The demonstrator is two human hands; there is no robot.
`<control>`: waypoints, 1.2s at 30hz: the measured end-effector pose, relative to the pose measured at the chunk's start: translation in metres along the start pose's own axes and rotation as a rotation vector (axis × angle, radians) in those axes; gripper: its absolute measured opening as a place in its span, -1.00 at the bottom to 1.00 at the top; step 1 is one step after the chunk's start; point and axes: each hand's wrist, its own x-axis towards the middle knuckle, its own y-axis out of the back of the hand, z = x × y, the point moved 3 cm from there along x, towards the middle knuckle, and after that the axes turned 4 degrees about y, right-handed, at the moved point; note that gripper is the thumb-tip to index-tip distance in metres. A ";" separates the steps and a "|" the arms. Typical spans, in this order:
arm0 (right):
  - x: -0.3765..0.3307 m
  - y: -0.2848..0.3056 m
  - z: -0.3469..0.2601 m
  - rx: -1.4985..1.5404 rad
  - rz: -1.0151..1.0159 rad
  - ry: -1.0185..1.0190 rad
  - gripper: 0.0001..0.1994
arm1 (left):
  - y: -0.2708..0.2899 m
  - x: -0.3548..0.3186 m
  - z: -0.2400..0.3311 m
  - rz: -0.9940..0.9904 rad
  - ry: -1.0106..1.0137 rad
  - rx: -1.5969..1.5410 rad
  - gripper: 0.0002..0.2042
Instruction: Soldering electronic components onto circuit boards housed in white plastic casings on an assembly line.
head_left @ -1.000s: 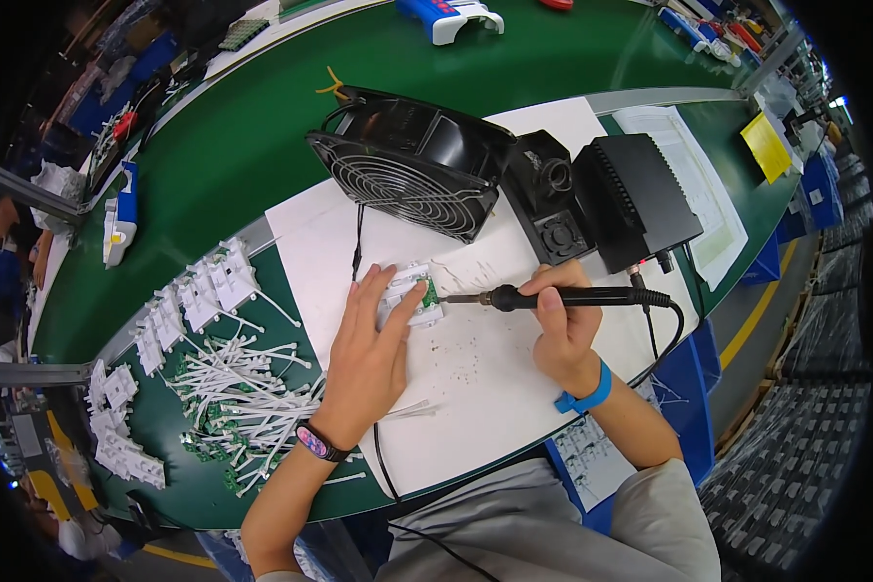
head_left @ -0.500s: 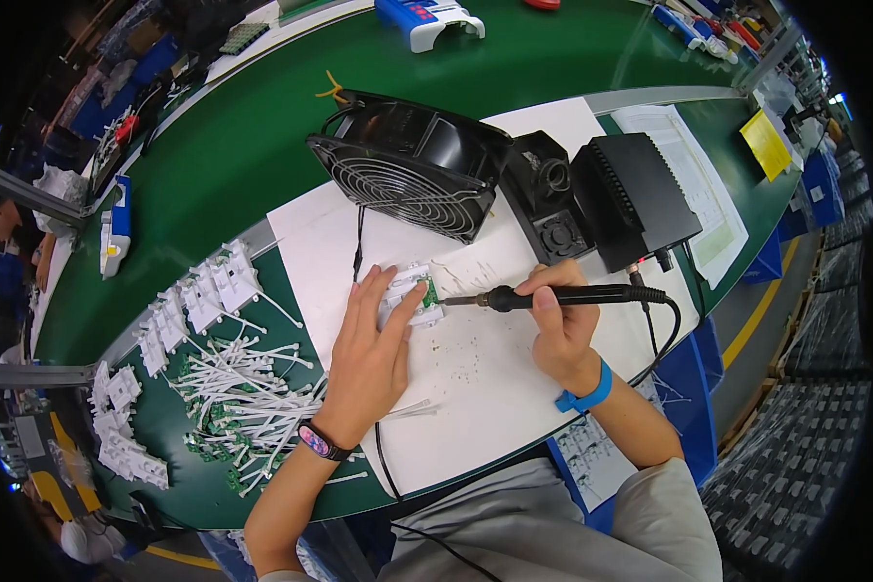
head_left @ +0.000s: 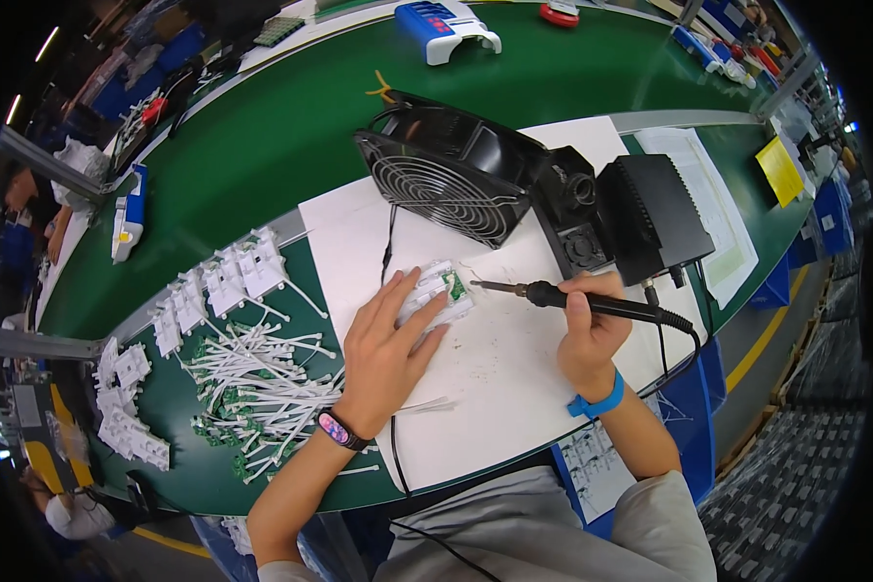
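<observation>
On the white sheet, my left hand (head_left: 386,341) holds down a white plastic housing (head_left: 419,294), its fingers lying across and around the part. A small green circuit board (head_left: 454,284) sits in the housing, bare of my fingertips. My right hand (head_left: 593,330) grips a black soldering iron (head_left: 601,304) like a pen. The iron's metal tip points left and stops just right of the board, apparently a little apart from it. Left of my left hand lies a tangled pile of white cables (head_left: 262,383) with small green boards on their ends.
A black fan (head_left: 446,175) stands behind the housing, beside a black iron stand (head_left: 577,223) and a black soldering station (head_left: 655,213). White housings (head_left: 223,281) line the left table edge. A blue-and-white device shell (head_left: 446,31) sits at the far side. Fine debris dots the white sheet (head_left: 495,407).
The view has shifted, so the scene sits further right. The iron's tip has drawn back slightly from the board. My left fingers have slid off the board, leaving more of it visible.
</observation>
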 end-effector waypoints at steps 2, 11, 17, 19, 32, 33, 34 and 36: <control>0.001 0.002 -0.001 -0.162 -0.022 0.095 -0.92 | 0.003 0.001 0.001 0.047 0.002 0.020 -0.62; -0.003 -0.002 0.001 -0.119 -0.021 0.066 -0.83 | 0.008 -0.003 0.008 -0.012 -0.007 0.075 -0.51; -0.006 -0.006 0.004 -0.171 -0.092 0.030 -0.84 | -0.002 -0.013 0.005 0.030 -0.010 0.083 -0.58; -0.008 -0.010 0.005 -0.110 -0.055 -0.002 -0.83 | -0.003 -0.015 0.004 0.037 -0.008 0.081 -0.60; -0.008 -0.015 0.010 -0.174 -0.077 0.042 -0.80 | -0.014 -0.017 0.024 0.080 0.040 0.121 -0.59; -0.007 -0.015 0.011 -0.203 -0.087 0.073 -0.79 | -0.014 -0.017 0.024 0.082 0.041 0.117 -0.59; -0.007 -0.014 0.012 -0.207 -0.089 0.074 -0.79 | -0.014 -0.016 0.024 0.076 0.044 0.111 -0.59; -0.007 -0.016 0.012 -0.235 -0.177 0.109 -0.83 | -0.014 -0.017 0.023 0.072 0.049 0.104 -0.59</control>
